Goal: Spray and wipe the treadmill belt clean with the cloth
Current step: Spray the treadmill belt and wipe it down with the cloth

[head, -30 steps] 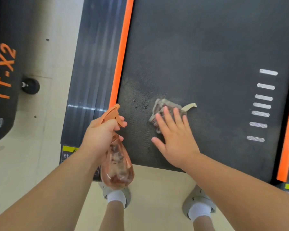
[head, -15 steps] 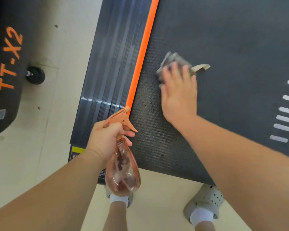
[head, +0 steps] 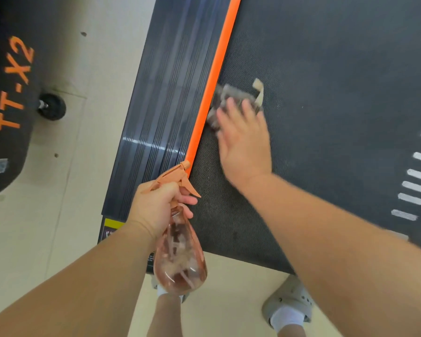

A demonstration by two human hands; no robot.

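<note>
Grey cloth [head: 231, 98], crumpled, lying on the dark treadmill belt [head: 326, 93] right beside the orange strip [head: 212, 93] at its left edge. Pressed down under the right hand [head: 246, 144], fingers straight and spread over it (blurred, so no finer detail). Peach-tinted spray bottle [head: 180, 259] gripped at the neck by the left hand [head: 156, 207], fingers curled round it beneath the trigger, by the belt's near left corner.
</note>
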